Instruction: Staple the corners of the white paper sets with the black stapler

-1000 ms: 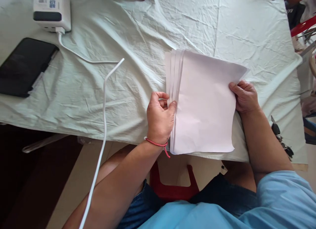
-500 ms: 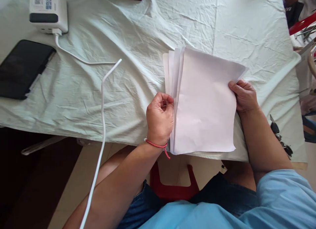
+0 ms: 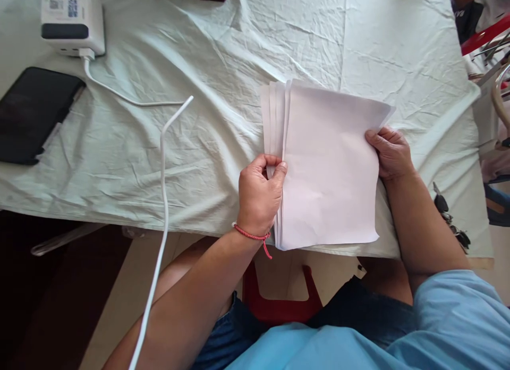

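Observation:
Several sheets of white paper (image 3: 332, 168) lie at the table's near edge, fanned out in steps along their left side. At that stepped edge, my left hand (image 3: 261, 186) pinches the sheets between thumb and forefinger; a red braided cord circles the wrist. My right hand (image 3: 390, 149) grips the upper right edge of the paper, thumb on top and the other fingers partly hidden beneath. The top sheet is blank, and its lower right corner curls up slightly.
A wrinkled pale green cloth (image 3: 215, 120) covers the table. To the left are a black phone-like device (image 3: 37, 115) and a white power block (image 3: 74, 24) with a white cable (image 3: 163, 173). Sunglasses (image 3: 450, 218) lie at right; a red stool (image 3: 279, 306) stands below.
My left thumb has come down onto the left edge of the paper, where the fingers were curled beside it. My right hand keeps its grip. The whole view has shifted slightly.

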A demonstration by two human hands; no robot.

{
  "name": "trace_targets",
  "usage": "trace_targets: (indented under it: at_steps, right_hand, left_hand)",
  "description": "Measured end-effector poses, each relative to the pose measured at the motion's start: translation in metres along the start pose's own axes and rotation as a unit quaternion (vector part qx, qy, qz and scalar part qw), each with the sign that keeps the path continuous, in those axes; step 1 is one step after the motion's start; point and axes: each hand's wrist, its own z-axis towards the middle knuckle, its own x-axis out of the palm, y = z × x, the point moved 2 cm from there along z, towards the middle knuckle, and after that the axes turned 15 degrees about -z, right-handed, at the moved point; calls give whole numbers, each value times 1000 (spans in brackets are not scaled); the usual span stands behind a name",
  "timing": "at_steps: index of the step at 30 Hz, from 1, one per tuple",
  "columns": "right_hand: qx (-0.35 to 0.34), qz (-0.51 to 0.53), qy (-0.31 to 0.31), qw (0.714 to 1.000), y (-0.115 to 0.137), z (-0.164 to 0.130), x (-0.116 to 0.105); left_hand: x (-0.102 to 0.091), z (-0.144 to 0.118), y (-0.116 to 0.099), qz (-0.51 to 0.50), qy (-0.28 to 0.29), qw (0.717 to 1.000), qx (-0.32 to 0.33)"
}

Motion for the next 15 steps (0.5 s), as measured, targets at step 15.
trace_targets:
  at_steps: [15]
  right_hand:
    - [-30, 50, -13, 998, -4, 5, 3]
  left_hand:
    - [3, 1, 0, -72, -43, 996, -27]
